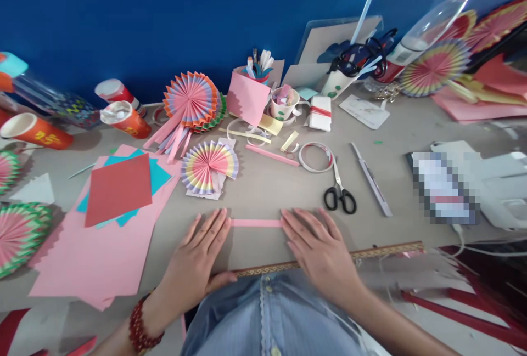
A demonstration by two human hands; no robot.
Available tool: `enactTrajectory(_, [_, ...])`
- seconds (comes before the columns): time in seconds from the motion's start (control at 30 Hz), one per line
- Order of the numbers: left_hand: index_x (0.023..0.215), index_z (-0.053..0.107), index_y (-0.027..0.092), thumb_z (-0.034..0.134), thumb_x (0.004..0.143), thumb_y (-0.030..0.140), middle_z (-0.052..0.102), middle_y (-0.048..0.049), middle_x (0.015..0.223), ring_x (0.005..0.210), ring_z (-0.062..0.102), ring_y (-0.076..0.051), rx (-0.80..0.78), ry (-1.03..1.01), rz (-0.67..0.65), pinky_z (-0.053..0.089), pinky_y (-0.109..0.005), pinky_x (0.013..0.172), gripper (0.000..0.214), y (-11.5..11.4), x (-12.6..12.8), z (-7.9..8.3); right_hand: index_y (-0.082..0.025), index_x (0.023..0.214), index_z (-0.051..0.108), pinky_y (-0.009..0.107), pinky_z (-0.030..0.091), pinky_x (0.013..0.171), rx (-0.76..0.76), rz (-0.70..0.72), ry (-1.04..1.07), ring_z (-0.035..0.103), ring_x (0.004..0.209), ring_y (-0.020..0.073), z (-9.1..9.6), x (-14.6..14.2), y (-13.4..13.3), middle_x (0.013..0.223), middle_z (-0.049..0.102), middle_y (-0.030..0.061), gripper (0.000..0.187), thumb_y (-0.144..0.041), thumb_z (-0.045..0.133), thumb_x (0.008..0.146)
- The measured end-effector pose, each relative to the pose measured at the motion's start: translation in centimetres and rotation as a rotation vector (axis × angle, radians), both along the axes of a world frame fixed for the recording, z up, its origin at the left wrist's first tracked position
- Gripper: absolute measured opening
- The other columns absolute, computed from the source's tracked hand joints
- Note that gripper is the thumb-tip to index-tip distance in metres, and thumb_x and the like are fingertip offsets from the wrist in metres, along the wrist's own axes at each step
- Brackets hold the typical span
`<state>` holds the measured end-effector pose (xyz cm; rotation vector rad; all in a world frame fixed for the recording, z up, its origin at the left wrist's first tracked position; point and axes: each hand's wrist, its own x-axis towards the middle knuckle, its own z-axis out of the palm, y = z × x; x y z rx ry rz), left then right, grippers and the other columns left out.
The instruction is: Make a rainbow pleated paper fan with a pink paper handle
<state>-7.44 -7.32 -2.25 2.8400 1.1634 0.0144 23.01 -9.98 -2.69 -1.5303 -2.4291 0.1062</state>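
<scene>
- Nearest the camera: blue shirt front (230, 317), at the near edge of the table (263, 197).
- Just beyond: left hand (195, 254) and right hand (319, 249), both palm down, fingers extended, gripping nothing, fingertips at either end of a pink strip (256, 223).
- Lies flat on the table between both hands, ends hidden under fingers.
- Done, by the look of it: strip an even, narrow band, whether cut or folded unclear; orange-edged rosette (191, 101) pleated.
- Left, judging by present state: no pleats or joins in the strip's visible stretch; small fan (208, 165) short of a full circle; red sheet (119, 188) and pink sheets (99, 263) unpleated.
- Runs left to right on its long axis, across the body, roughly along the near table edge; no telling one end from the other.
</scene>
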Motion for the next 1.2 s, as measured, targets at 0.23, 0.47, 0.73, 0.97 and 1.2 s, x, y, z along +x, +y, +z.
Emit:
enactTrajectory(0.23, [0.159, 0.022, 0.01, 0.039, 0.091, 0.075, 0.028, -0.0174, 0.163, 0.151, 0.025, -0.033, 0.012, -0.011, 0.008, 0.012, -0.052, 0.123, 0.096, 0.0, 0.2, -0.3, -0.018, 0.123, 0.065, 0.048, 0.034, 0.114, 0.069, -0.033, 0.074, 0.061, 0.114, 0.0229, 1.5, 1.7, 0.7, 0.131, 0.068, 0.0079, 0.029, -0.024, 0.047, 0.102])
enactTrajectory(0.47, [0.154, 0.034, 0.013, 0.043, 0.095, 0.066, 0.037, -0.0153, 0.16, 0.149, 0.03, -0.029, 0.024, -0.028, 0.045, 0.021, -0.051, 0.122, 0.079, 0.0, 0.7, 0.2, -0.019, 0.107, 0.067, 0.037, 0.048, 0.087, 0.072, 0.145, 0.11, 0.06, 0.098, 0.0229, 0.4, -1.0, 3.0, 0.108, 0.07, 0.0079, 0.018, -0.02, 0.051, 0.1])
enactTrajectory(0.73, [0.124, 0.059, 0.014, 0.055, 0.098, 0.032, 0.061, -0.0145, 0.135, 0.128, 0.053, -0.03, 0.092, -0.176, 0.121, 0.037, -0.05, 0.114, 0.032, 1.4, 3.2, 0.9, -0.016, 0.1, 0.064, 0.035, 0.046, 0.084, 0.165, 0.315, 0.099, 0.059, 0.09, 0.0219, -0.4, -0.8, 4.7, 0.1, 0.069, 0.0082, 0.022, -0.006, 0.044, 0.097])
enactTrajectory(0.97, [0.088, 0.058, 0.018, 0.05, 0.098, 0.011, 0.065, -0.0026, 0.083, 0.079, 0.061, -0.021, -0.048, -0.182, 0.027, 0.05, -0.037, 0.076, 0.014, 3.6, 6.3, 2.8, -0.017, 0.094, 0.058, 0.03, 0.045, 0.069, 0.138, 0.317, 0.215, 0.058, 0.074, 0.0181, 1.6, -2.4, 5.7, 0.086, 0.066, 0.0055, 0.019, -0.017, 0.042, 0.103])
enactTrajectory(1.2, [0.091, 0.053, 0.02, 0.048, 0.096, 0.011, 0.066, -0.0016, 0.084, 0.075, 0.062, -0.02, -0.084, -0.193, 0.059, 0.044, -0.032, 0.067, 0.012, 4.0, 5.8, 3.6, -0.019, 0.077, 0.059, 0.027, 0.037, 0.059, 0.136, 0.434, 0.147, 0.054, 0.063, 0.0158, 4.0, -2.1, 8.2, 0.069, 0.061, 0.0018, 0.036, -0.026, 0.038, 0.106])
